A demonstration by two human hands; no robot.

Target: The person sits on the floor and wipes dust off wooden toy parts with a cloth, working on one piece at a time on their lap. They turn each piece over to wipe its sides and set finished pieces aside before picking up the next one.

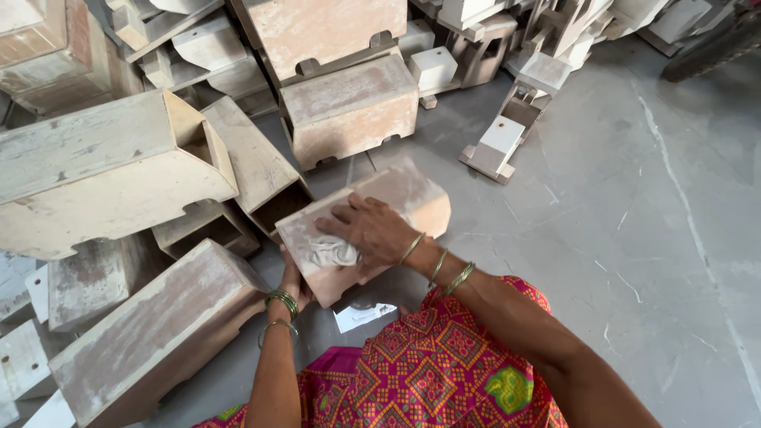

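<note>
1. A grey concrete floor [634, 238] fills the right side of the view from the head camera, marked with pale scratches and cracks.
2. A heap of whitewashed wooden boxes [111, 170] and small furniture-like pieces covers the left and top of the view, lying at all angles on the floor.
3. One long wooden box [151, 333] lies tilted at lower left, its end just beside the person's left wrist.
4. The person sits on the floor; a pink and orange patterned garment [428, 372] covers the lap at the bottom centre.
5. A pale wooden block [396, 194], box-shaped and dusted with white, is held above the lap at the centre, slanting from lower left to upper right.
6. The right hand [376, 230] lies flat on top of the block, fingers close together and pressing down on a crumpled pale cloth [333, 251] near the block's lower end. Green bangles ring the wrist.
7. The left hand [292, 277] supports the block's lower left edge from beneath; its fingers are hidden under the block, so their state cannot be told. This wrist also wears bangles.
8. A small white piece of paper [361, 315] lies on the floor under the block.
</note>
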